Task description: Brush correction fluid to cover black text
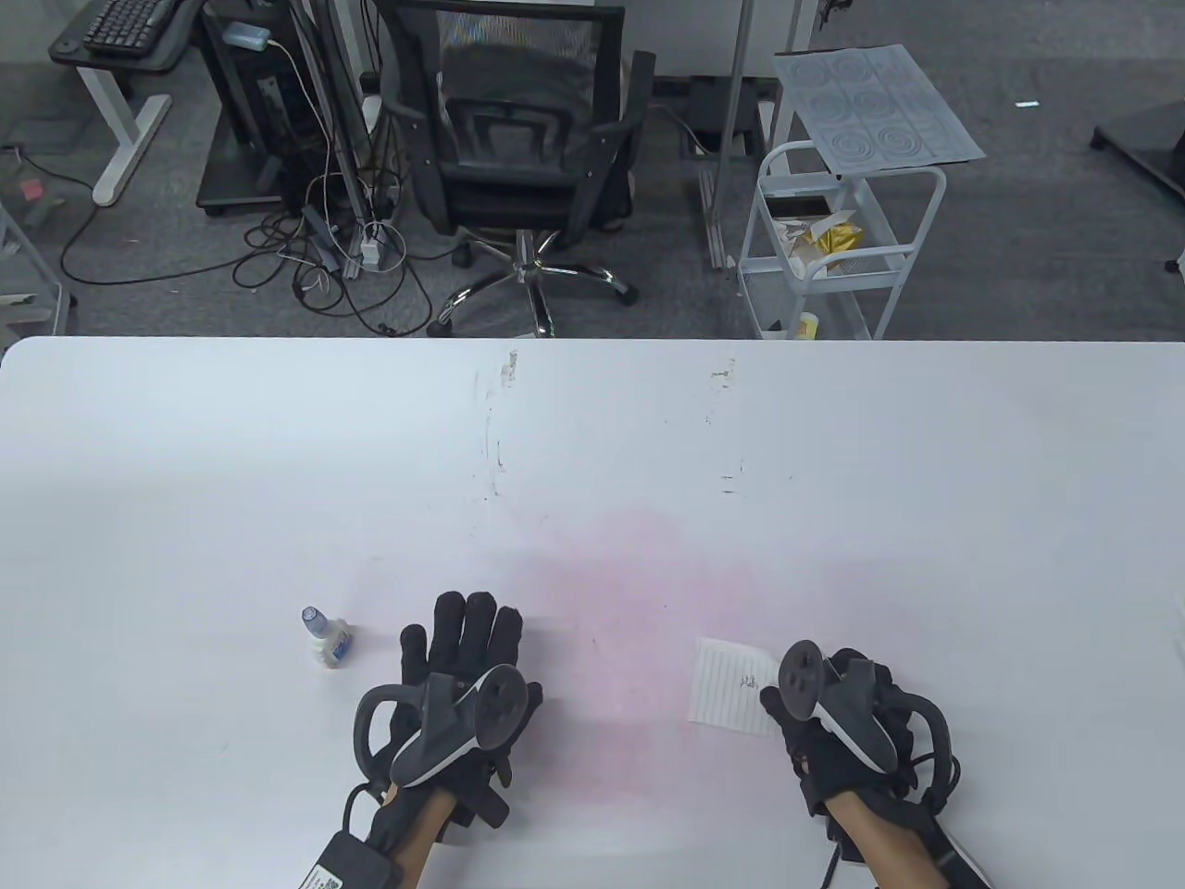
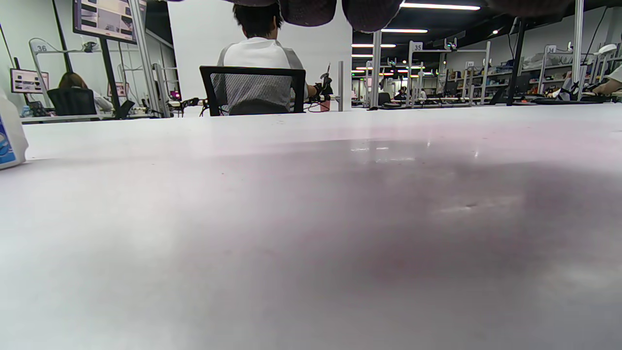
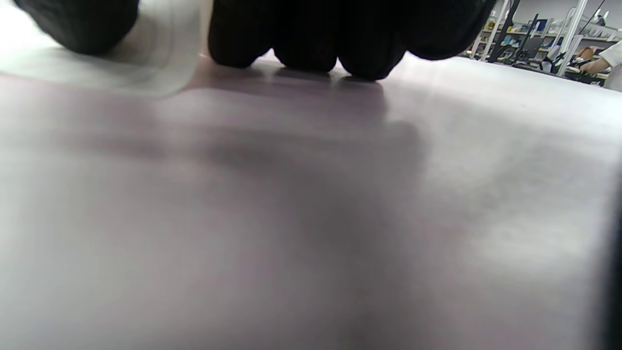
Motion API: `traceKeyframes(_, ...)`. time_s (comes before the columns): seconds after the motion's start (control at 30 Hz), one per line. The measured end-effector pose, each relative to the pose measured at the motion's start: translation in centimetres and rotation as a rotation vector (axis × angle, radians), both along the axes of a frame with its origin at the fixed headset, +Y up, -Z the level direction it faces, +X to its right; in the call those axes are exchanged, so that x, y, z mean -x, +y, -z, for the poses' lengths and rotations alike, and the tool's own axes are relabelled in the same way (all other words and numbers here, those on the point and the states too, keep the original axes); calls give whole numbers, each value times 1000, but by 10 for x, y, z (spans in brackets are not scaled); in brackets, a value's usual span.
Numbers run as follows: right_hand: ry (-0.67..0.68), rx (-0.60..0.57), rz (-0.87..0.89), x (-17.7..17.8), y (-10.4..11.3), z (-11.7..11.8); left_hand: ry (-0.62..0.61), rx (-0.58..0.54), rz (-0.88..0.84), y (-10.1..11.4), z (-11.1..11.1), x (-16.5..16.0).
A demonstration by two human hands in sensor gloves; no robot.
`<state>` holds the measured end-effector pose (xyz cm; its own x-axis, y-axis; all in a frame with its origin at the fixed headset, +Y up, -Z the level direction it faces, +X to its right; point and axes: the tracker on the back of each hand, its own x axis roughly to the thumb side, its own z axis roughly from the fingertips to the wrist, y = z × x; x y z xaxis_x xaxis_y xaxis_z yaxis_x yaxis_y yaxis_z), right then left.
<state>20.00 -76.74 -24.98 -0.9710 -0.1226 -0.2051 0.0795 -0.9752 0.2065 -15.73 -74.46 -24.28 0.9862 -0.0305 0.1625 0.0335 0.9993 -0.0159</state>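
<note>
Both my hands rest on the white table, holding nothing.

My right hand lies curled, fingertips down, on the lined paper's right edge; my left hand lies flat, fingers spread, left of it; farther left stands the correction fluid bottle.

The table view looked steeply down across the white tabletop toward its far edge, while both wrist views sat low and close above that shared surface, facing outward across it.
</note>
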Motion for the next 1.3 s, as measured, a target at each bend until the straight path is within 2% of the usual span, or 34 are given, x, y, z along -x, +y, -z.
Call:
traceKeyframes(0.17,0,-9,-12,0,0,0,-1,0,0,0,0,0)
traceKeyframes(0.63,7,-82,120,-3,4,-3,-1,6,2,0,0,0)
traceKeyframes(0.87,-13,-198,257,-9,11,-4,-2,4,-1,1,0,0)
traceKeyframes(1.03,10,-356,426,-17,17,-2,0,2,-5,1,0,0)
traceKeyframes(1.2,69,-505,549,-18,36,-5,5,-3,-15,2,0,2)
traceKeyframes(1.3,103,-554,620,-15,47,-7,8,0,-15,2,0,2)
